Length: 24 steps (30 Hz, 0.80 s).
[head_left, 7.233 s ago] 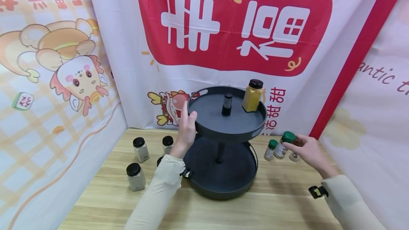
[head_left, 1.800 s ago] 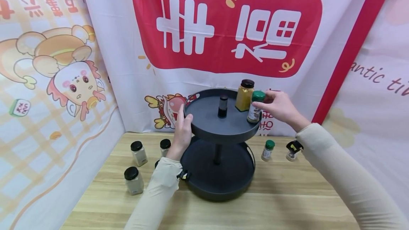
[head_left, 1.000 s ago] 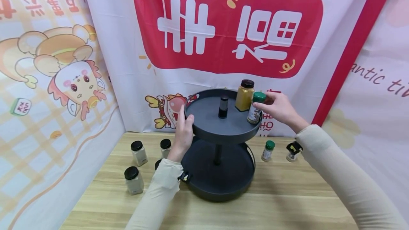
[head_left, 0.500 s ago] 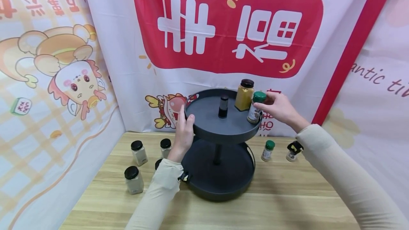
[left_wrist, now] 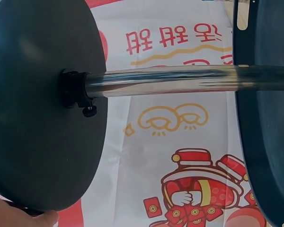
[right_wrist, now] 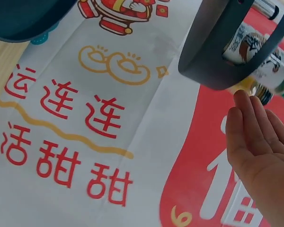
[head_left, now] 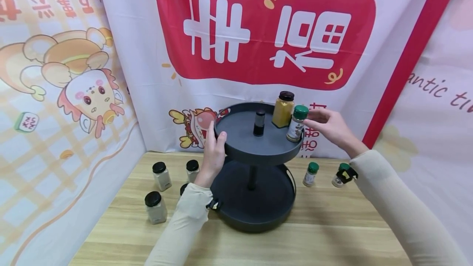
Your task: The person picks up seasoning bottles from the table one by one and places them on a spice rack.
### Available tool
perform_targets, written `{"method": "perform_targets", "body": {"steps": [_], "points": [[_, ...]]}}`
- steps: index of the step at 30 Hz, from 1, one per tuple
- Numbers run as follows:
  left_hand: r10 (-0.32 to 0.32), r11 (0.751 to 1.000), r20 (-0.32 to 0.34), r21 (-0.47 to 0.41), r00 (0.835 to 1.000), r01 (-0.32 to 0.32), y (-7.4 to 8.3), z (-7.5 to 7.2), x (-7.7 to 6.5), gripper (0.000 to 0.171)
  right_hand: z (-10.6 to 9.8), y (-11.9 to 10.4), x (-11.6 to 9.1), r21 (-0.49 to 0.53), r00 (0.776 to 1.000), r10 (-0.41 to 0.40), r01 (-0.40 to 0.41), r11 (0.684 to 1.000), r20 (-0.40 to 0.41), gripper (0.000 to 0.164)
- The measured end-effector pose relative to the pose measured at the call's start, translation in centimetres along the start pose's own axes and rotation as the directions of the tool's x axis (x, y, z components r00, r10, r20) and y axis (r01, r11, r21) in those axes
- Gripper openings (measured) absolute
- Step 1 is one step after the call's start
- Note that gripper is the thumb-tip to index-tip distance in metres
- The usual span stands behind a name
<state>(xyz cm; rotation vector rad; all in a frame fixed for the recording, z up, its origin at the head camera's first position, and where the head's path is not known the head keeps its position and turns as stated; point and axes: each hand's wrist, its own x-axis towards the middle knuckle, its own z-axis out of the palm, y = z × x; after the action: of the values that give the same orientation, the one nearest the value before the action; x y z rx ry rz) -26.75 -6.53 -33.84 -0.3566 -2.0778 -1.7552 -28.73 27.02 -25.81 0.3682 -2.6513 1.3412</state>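
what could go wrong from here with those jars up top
The right hand, close beside the green-capped spice jar, might knock it into the yellow jar. Both stand on one side of the upper tray, which might tilt or turn if the left hand touching it pushes.

Eight jars stand before us: three green-capped jars (head_left: 295,129), one yellow jar (head_left: 283,114) and four pale jars (head_left: 157,212), the fourth showing us little more than its lid. By our tally, two of the eight are on the upper tray (head_left: 240,136), two on the table (head_left: 266,247) at right and four at left. We count one stand with two round trays and one post (left_wrist: 161,80). Also in our view are two hands, one left hand (head_left: 214,155) and one right hand (head_left: 334,128), two sleeves (head_left: 184,221) and two wrist devices (head_left: 213,204).
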Motion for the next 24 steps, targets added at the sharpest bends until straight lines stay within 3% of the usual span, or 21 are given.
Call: {"method": "perform_targets", "body": {"steps": [11,18,24], "points": [[-0.002,1.000,-0.010,-0.013,1.000,0.002,-0.1,-0.2,0.6,0.059,-1.6,5.2,-1.9,-0.041,0.996,0.084,-0.083,0.996,0.015,0.070],[-0.012,0.999,0.010,-0.050,1.000,0.013,-0.5,-0.5,1.6,0.057,-2.0,9.7,-2.9,-0.125,0.989,0.146,-0.146,0.981,-0.005,0.070],[-0.015,0.996,0.029,-0.092,0.999,0.018,-1.0,-0.6,2.1,0.054,-2.0,13.2,-3.5,-0.220,0.989,0.139,-0.146,0.965,-0.049,0.066]]}}
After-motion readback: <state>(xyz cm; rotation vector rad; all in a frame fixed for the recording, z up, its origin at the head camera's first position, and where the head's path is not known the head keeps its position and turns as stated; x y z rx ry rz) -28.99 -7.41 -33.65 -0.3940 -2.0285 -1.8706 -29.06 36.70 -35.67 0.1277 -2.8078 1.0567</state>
